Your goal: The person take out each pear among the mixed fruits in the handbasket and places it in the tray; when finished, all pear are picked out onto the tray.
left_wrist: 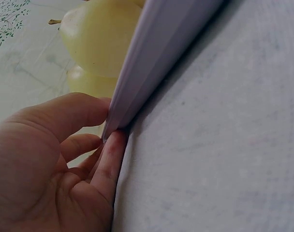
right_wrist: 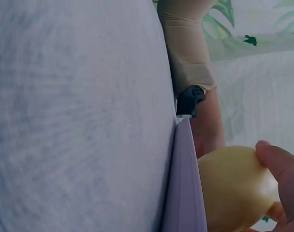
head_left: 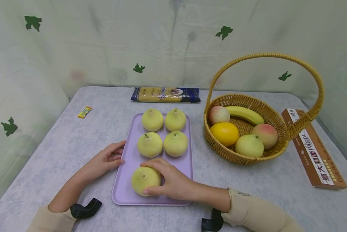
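Note:
A lilac tray (head_left: pixel 124 190) lies on the table with several round yellow-green pears on it. My right hand (head_left: pixel 173 180) grips the nearest pear (head_left: pixel 144 182) from its right side, fingers over the far side and thumb on the near side. In the right wrist view this pear (right_wrist: pixel 234 188) sits by the tray wall, with the thumb on it. At the tray's left edge, my left hand (head_left: pixel 108 158) holds the rim. The left wrist view shows the thumb and fingers (left_wrist: pixel 110 162) of that hand at the rim (left_wrist: pixel 137 77).
Right of the tray stands a tall-handled wicker basket (head_left: pixel 237 159) with a banana, peaches, a yellow fruit and a pear. A brown pasta box (head_left: pixel 313 149) lies beyond it. A pasta bag (head_left: pixel 166 94) is at the back, and a small yellow packet (head_left: pixel 84 112) at the back left.

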The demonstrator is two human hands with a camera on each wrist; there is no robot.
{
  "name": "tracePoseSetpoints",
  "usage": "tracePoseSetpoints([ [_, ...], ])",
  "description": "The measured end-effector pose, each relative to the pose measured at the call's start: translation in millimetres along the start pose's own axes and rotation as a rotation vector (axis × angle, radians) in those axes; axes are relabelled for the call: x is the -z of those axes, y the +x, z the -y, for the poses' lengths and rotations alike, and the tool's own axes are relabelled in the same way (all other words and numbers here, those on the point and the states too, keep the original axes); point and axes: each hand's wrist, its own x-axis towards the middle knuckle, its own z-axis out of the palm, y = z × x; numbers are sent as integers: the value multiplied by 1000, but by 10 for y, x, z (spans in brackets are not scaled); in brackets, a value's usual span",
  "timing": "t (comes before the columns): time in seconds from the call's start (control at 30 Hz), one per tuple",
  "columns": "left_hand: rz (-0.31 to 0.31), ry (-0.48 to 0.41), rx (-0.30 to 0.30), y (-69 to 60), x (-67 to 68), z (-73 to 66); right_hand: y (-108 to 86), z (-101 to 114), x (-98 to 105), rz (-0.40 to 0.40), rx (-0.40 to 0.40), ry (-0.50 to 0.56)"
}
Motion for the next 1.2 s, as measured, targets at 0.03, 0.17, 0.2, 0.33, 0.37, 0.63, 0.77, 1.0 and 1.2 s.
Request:
tracePoseSetpoints([
  [0.03,1,0,0,-1,1,1,0,3,3,7,-1,-4],
  [0.17,2,1,-10,-6,3,1,-14,38,73,48,-16,-20],
  [0.2,3,1,-11,-6,4,0,-24,57,109,54,-20,-20],
  [0.33,6,-4,-4,-6,-1,-6,-107,165,329,18,-12,-6],
  [0.37,6,-5,-3,-5,-2,-10,-138,186,400,-10,9,-12],
  [0.63,3,0,2,-9,-10,-37,-478,205,1017,-342,264,-180],
  [0.77,4,-14,4,-10,-8,-33,-645,135,1292,-504,311,-290],
  [1.0,2,-5,2,-7,-4,-20,-989,-14,1622,-625,91,-387],
  [1.2,-4,10,-1,-10,-2,-25,-1204,-138,1721,-648,-104,-407],
])
